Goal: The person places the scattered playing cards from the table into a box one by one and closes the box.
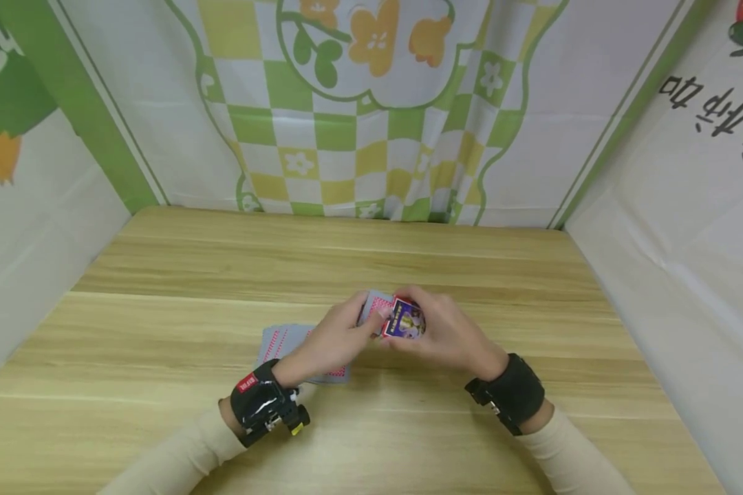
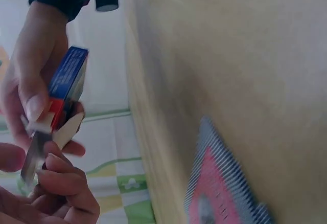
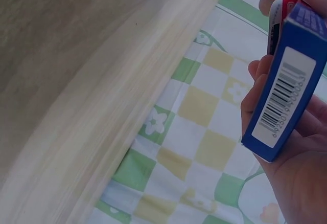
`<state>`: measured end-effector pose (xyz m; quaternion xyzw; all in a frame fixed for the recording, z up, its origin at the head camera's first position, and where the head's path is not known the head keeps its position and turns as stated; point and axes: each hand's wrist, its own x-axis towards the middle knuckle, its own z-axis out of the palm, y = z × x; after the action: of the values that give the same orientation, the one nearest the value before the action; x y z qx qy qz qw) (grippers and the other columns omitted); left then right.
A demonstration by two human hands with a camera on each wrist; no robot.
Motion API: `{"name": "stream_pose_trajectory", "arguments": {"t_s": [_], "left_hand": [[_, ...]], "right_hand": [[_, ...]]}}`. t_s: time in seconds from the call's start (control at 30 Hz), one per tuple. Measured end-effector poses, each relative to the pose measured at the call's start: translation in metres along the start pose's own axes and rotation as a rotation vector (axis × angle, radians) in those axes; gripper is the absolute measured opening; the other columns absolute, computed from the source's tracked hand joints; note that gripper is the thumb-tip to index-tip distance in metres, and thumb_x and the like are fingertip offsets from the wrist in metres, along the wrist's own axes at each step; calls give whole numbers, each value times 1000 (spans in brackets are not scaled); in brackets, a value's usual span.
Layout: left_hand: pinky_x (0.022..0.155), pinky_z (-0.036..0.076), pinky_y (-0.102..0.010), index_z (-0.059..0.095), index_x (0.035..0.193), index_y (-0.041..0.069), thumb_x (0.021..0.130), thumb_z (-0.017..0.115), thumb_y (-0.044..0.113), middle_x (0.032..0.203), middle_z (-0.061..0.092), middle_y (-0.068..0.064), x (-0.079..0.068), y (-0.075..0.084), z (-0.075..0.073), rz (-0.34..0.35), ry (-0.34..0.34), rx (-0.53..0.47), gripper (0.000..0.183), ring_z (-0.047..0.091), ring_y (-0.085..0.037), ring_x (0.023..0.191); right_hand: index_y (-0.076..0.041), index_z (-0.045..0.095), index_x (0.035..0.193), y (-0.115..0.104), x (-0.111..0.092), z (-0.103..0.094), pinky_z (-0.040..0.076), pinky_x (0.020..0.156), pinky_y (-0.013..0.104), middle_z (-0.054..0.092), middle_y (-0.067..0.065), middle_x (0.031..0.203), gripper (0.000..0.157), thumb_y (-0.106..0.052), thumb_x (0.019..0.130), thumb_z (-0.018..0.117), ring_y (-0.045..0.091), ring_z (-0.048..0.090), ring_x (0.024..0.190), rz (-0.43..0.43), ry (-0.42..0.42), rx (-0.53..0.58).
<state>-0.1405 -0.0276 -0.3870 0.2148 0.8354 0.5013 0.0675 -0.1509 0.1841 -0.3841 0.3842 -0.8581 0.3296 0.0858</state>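
My right hand grips a small playing card box, its thumb and fingers on opposite edges. The box is blue and red, and its barcode side faces the right wrist view. Between thumb and fingers, my left hand pinches a stack of playing cards with red-patterned backs at the box's open end. In the left wrist view a pale flap stands out from that end. How far the cards sit inside is hidden by the fingers. More playing cards lie overlapping on the table, partly under my left wrist.
The wooden table reaches back to a green, yellow and white checked curtain. White printed cloth walls stand along both sides. A black strap with a small camera is on each wrist.
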Motion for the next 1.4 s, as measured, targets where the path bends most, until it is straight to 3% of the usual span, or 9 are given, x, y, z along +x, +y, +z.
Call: {"name": "stream_pose_trajectory", "arguments": {"t_s": [0.17,0.27,0.43,0.6,0.77,0.97,1.07,1.23,1.4], "left_hand": [[57,45,-34,58,106,16,100,48,28,88,60,-6,2,2,-19,-31,41,-90,17,54,-25,74],[68,46,-37,63,99,17,97,55,24,93,62,-6,3,1,-25,-41,7,-121,11,56,-26,85],[67,45,-36,67,91,19,91,64,29,93,66,-7,5,-2,-18,-24,-79,-101,11,57,-20,82],[66,44,-35,66,86,18,88,67,33,85,66,-2,6,-4,-10,-24,-63,-97,15,56,-18,77],[66,45,-37,66,86,21,89,64,36,88,66,-3,5,-5,-13,-20,-80,-55,16,56,-17,79],[62,49,-35,70,87,26,91,63,31,85,66,6,11,-12,-32,48,-58,173,10,57,-12,78],[61,50,-33,73,88,20,86,70,21,83,67,6,13,-18,-41,95,-142,391,4,57,-12,75],[69,49,-33,69,101,14,68,84,30,92,66,0,9,-27,-46,59,-341,667,40,56,-15,82],[62,47,-29,63,110,13,57,86,47,91,58,1,6,-33,-41,45,-367,754,67,48,-15,79]], "right_hand": [[-8,52,115,1,0,-3,52,50,23,62,-1,89,62,-45,73,77,4,56,66,14,18,10],[-8,52,116,0,0,-4,53,52,23,63,-1,91,62,-45,73,77,4,56,68,11,25,11],[-9,52,117,-3,0,-4,53,54,24,62,0,92,61,-37,71,80,5,56,70,-14,15,-7],[-9,51,116,-6,0,-3,53,54,23,61,0,91,59,-35,72,80,5,56,71,-10,-9,-6],[-9,51,115,-5,-1,-2,53,54,23,61,-1,90,59,-36,71,81,5,56,70,-1,-10,-6],[-12,52,118,-3,-1,-3,52,53,22,62,-6,88,63,-42,70,80,1,55,68,36,13,-6],[-12,53,118,-2,-1,-3,52,54,22,62,-6,89,65,-47,70,78,0,56,69,52,12,-11],[-12,53,118,-2,0,-3,53,55,23,63,-4,90,66,-51,70,77,2,57,70,59,3,-18],[-13,53,118,-2,-1,-3,52,54,23,63,-4,89,65,-51,71,76,2,56,70,60,-1,-27]]}}
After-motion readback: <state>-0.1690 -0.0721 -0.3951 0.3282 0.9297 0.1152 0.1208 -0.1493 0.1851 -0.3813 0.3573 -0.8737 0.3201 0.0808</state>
